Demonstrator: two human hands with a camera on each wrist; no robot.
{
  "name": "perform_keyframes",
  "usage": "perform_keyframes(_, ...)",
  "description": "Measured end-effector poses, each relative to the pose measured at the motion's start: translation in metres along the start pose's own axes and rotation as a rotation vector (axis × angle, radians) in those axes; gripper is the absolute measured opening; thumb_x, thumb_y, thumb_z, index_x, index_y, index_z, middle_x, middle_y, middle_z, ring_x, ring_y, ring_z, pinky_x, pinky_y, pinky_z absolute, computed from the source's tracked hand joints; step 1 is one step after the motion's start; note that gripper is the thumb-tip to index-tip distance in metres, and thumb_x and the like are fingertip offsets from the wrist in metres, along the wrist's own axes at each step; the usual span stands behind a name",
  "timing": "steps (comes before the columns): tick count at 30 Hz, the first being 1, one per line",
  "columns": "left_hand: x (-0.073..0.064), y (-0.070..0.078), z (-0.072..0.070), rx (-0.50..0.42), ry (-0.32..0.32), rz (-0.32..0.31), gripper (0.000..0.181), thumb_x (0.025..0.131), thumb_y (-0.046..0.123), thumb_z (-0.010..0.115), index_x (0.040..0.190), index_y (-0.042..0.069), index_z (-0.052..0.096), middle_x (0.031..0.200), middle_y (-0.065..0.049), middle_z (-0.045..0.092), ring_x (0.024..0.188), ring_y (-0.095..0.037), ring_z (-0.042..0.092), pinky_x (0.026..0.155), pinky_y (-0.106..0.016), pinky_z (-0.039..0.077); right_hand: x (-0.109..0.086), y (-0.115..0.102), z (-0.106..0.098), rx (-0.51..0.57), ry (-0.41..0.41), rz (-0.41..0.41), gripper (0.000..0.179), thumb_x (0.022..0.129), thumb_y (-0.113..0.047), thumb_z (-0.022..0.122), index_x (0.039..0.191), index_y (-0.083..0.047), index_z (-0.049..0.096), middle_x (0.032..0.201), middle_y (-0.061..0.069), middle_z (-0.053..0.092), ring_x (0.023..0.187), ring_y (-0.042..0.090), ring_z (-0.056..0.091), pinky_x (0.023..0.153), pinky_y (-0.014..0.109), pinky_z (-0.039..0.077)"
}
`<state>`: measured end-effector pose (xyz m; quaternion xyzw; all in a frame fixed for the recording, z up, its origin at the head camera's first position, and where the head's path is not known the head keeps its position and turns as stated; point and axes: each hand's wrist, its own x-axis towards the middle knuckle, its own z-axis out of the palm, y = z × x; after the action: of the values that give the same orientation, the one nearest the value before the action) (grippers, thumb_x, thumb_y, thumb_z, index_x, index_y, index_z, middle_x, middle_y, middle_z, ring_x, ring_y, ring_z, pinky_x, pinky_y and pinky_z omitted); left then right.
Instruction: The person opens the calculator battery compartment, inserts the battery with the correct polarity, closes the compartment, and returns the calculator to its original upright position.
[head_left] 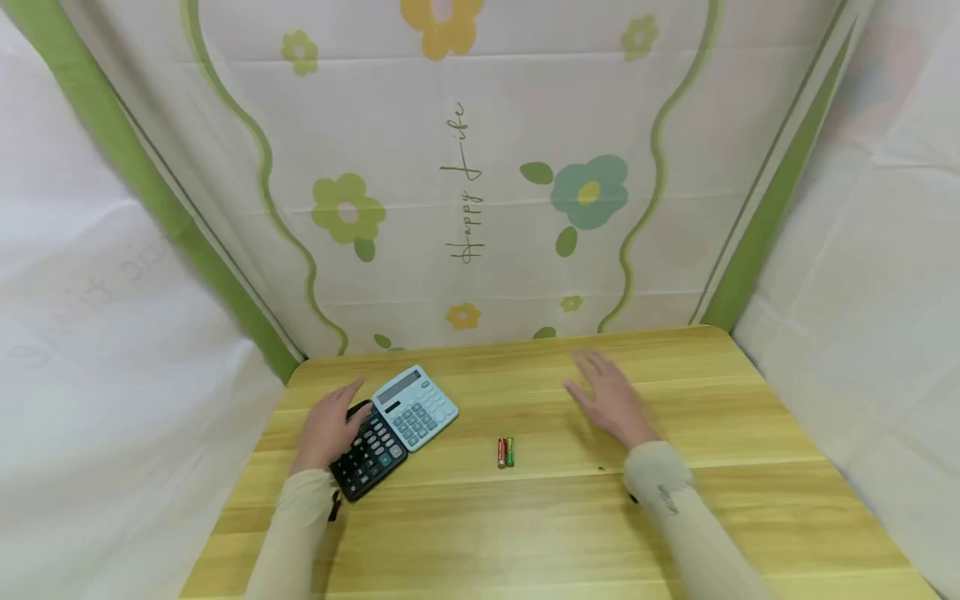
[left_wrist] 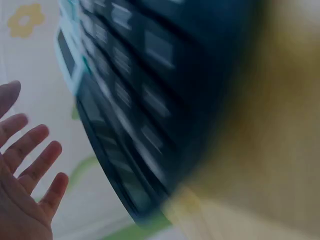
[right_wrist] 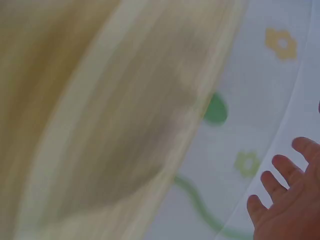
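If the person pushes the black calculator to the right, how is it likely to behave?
The black calculator would probably slide rather than roll or tip, being broad and low on the table. Its case looks hard, so it should stay stiff. The light blue calculator, close beside it, would likely be nudged too.

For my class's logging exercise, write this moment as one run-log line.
left hand: empty, by black calculator | right hand: empty, above table | blue calculator: beside black calculator | batteries: side by side on table

black calculator (head_left: 369, 460) and blue calculator (head_left: 415, 408) look plastic, the table (head_left: 480, 525) smooth wood, the curtain (head_left: 405, 275) matt cloth.
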<state>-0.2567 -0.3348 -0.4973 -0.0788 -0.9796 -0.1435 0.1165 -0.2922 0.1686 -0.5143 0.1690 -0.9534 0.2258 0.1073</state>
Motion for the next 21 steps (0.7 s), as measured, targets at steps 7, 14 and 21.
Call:
perform_keyframes(7, 0.044, 0.024, 0.018, -0.008, -0.107, -0.006, 0.047, 0.104, 0.022, 0.063, 0.147, 0.002, 0.056, 0.141, -0.025, 0.062, 0.126, -0.046, 0.060, 0.104, -0.062, 0.048, 0.034, -0.083, 0.045, 0.032, -0.211, -0.094, 0.061, 0.107, -0.042, 0.055, 0.159, -0.015, 0.041, 0.165, 0.013, 0.038, 0.151, 0.036, 0.037, 0.124, 0.057, 0.029)
perform_keyframes(14, 0.061, 0.031, 0.026, 0.018, -0.170, -0.117, 0.039, 0.102, 0.017, 0.065, 0.138, 0.003, 0.065, 0.129, -0.022, 0.070, 0.107, -0.039, 0.069, 0.092, -0.056, 0.055, 0.045, -0.141, 0.078, 0.000, -0.407, -0.249, 0.058, 0.105, -0.038, 0.062, 0.157, -0.018, 0.047, 0.165, 0.008, 0.040, 0.148, 0.032, 0.044, 0.120, 0.050, 0.039)
perform_keyframes(21, 0.066, 0.030, 0.030, -0.018, -0.162, -0.152, 0.036, 0.102, 0.012, 0.065, 0.137, 0.004, 0.066, 0.128, -0.021, 0.071, 0.106, -0.036, 0.070, 0.091, -0.053, 0.056, 0.047, -0.164, 0.089, -0.096, -0.517, -0.312, 0.057, 0.103, -0.041, 0.063, 0.155, -0.022, 0.050, 0.166, 0.002, 0.039, 0.151, 0.024, 0.041, 0.122, 0.040, 0.037)
